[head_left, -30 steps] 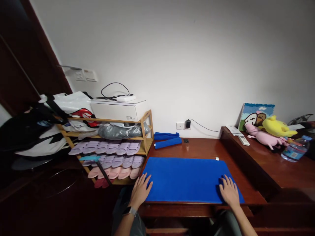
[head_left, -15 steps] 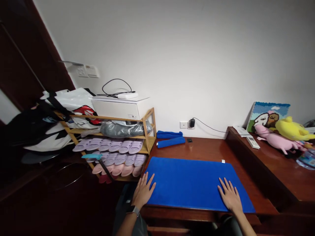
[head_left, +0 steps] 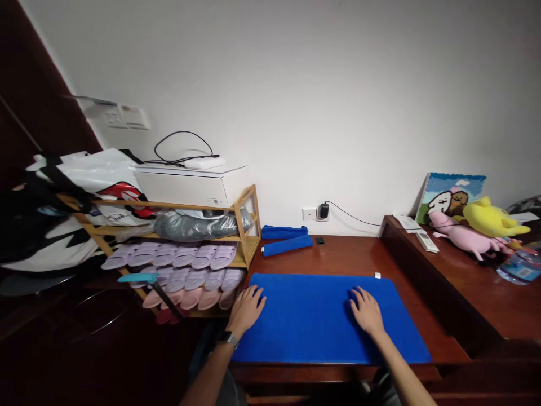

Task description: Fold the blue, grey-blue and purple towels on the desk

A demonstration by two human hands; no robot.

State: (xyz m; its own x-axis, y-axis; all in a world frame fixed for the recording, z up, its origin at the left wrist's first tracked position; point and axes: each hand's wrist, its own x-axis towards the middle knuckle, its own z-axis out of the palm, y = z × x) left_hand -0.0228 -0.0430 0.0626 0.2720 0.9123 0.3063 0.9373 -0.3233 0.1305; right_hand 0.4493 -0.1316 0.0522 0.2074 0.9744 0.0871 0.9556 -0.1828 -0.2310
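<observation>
A blue cloth point(head_left: 308, 321) lies spread flat on the reddish-brown table point(head_left: 350, 254), a small white tag at its far right edge. My left hand point(head_left: 246, 309) rests at the cloth's left edge, palm down, fingers apart and slightly bent, with a watch on the wrist. On the right part of the cloth lies my right hand point(head_left: 367, 310), also palm down with its fingers spread. Neither hand holds anything. Two folded blue cloths point(head_left: 287, 246) sit at the back left of the table near the wall.
To the left stands a wooden rack point(head_left: 252, 248) with slippers, a white box point(head_left: 181, 186) and bags. A higher surface at right bears a pink plush toy point(head_left: 459, 234), a yellow one point(head_left: 492, 218), a remote point(head_left: 426, 242) and a plastic bottle point(head_left: 519, 267).
My right hand has moved left and inward over the cloth. My left hand has shifted slightly up, its fingers more bent. The view has turned a little to the right.
</observation>
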